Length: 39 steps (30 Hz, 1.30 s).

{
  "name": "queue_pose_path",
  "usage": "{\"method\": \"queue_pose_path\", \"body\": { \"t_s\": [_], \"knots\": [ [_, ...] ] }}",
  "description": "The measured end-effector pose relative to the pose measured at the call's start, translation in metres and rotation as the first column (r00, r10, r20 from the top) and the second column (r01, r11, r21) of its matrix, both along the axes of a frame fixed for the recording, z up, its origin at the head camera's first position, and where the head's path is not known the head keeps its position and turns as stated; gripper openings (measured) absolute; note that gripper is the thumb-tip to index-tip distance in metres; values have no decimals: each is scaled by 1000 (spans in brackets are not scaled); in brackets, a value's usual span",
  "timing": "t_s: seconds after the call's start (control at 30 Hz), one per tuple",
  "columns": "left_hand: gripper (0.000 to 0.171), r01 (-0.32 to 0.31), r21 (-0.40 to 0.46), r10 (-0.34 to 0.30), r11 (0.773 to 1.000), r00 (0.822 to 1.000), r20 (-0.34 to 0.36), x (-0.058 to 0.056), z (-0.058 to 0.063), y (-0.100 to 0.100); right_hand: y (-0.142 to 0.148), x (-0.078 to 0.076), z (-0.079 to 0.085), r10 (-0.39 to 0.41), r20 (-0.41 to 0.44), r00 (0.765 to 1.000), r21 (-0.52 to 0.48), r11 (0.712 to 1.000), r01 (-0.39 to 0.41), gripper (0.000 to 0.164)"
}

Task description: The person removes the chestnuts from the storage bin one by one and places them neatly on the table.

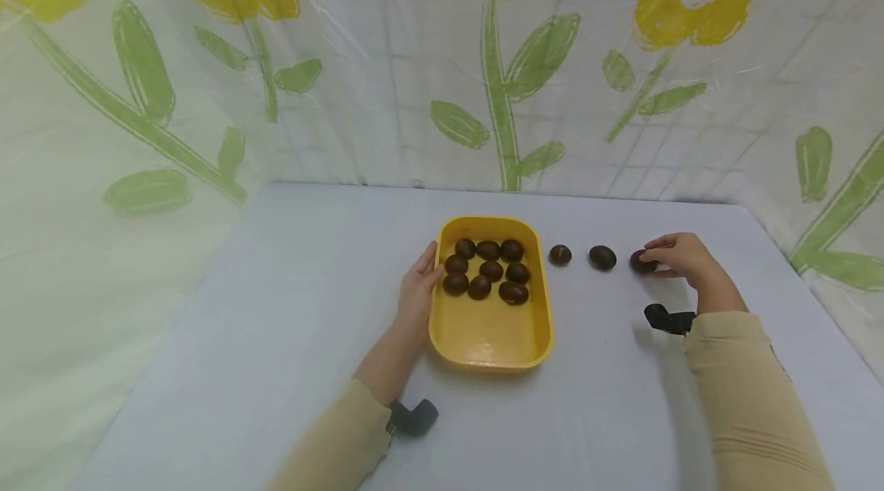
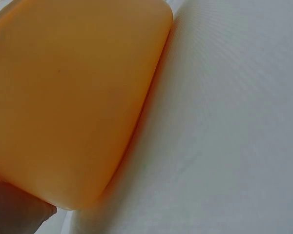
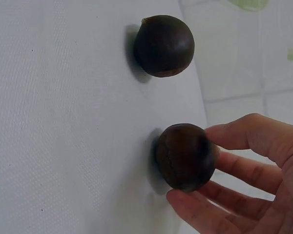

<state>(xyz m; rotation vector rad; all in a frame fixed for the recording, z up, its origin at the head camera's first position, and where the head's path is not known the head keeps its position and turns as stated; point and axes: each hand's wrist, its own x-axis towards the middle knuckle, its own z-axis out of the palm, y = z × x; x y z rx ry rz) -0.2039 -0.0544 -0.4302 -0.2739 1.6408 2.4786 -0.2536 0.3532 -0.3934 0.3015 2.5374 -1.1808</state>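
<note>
My right hand [image 1: 685,259] pinches a dark brown chestnut [image 3: 183,158] at the right end of a short row; thumb and fingers surround it in the right wrist view. A second chestnut [image 1: 602,258] lies just left of it, and a third chestnut [image 1: 560,255] sits nearer the tray. The yellow plastic tray [image 1: 490,337] holds several chestnuts grouped in its far half. At the tray's left wall, my left hand [image 1: 414,295] grips the side near the rim. From the left wrist, the tray's outer wall [image 2: 73,97] fills much of the view, hiding most fingers.
A white cloth-covered table [image 1: 311,299] lies under everything. Behind it hangs a pale curtain [image 1: 352,92] with yellow flowers and green leaves. Each wrist carries a black camera mount, the right mount [image 1: 668,319] close above the table.
</note>
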Motion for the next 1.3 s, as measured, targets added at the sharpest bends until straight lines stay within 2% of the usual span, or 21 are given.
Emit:
{"method": "queue_pose_path", "body": {
  "t_s": [0.17,0.33,0.67,0.93,1.1,1.17,1.3],
  "knots": [
    [51,12,17,-12,1000,1000,3,1,0,0,-5,3,11,17,7,1000,45,999,-17,57],
    [51,23,30,-23,999,1000,0,2,2,-1,-17,4,26,75,-35,997,117,991,-70,59],
    [52,38,46,-38,998,999,-2,2,0,-2,-64,-2,51,199,-93,976,130,974,-186,55],
    [51,8,0,-8,1000,1000,4,0,-1,0,-102,-3,61,237,-114,965,106,968,-226,49],
    [51,9,-2,-9,1000,1000,1,0,0,-1,-122,-4,59,257,-137,957,51,966,-253,47],
    [51,21,4,-21,1000,1000,3,3,5,-2,-130,-5,58,268,-145,952,22,963,-268,48],
    [52,21,20,-22,1000,1000,17,2,5,-1,-146,-6,60,287,-168,943,-48,953,-299,47]
  ]
}}
